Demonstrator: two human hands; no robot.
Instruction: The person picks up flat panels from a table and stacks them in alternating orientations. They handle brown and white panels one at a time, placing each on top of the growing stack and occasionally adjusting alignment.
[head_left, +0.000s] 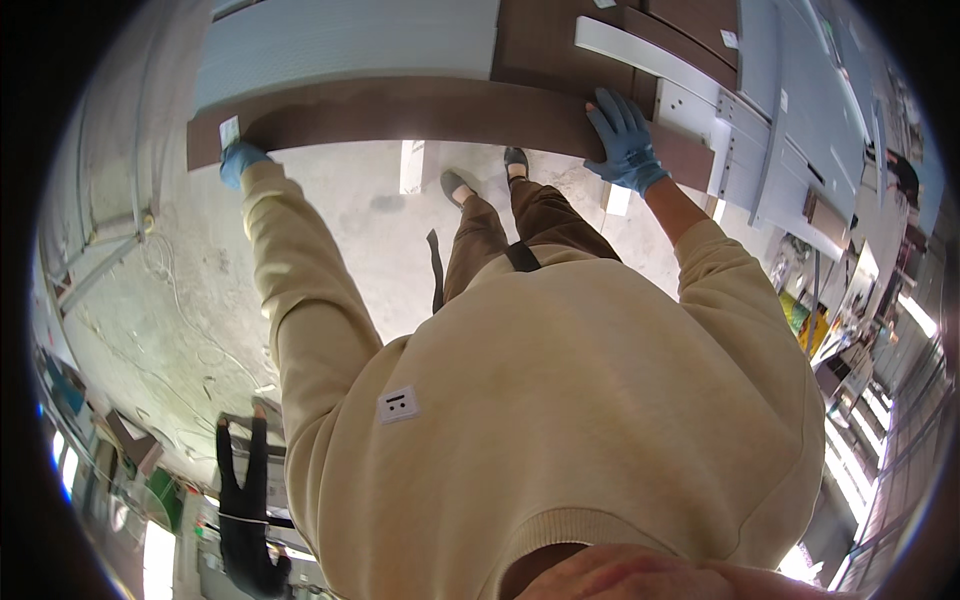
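A long, narrow brown board (pixel 420 112) lies crosswise in front of me, with a small white label (pixel 230 131) near its left end. My left hand (pixel 240 163), in a blue glove, grips the near edge of the board beside that label; its fingers are partly hidden. Toward the other end, my right hand (pixel 625 145), also gloved in blue, lies on top of the board with fingers stretched out and spread. The board's right end reaches past this hand to a white metal machine part (pixel 690 110).
Beyond the board is a grey-blue work surface (pixel 345 50). Larger brown panels (pixel 545 50) lie to its right, beside a white rail (pixel 625 45). A metal frame (pixel 100 270) stands on the left. Another person (pixel 245 500) in dark clothes is at the lower left.
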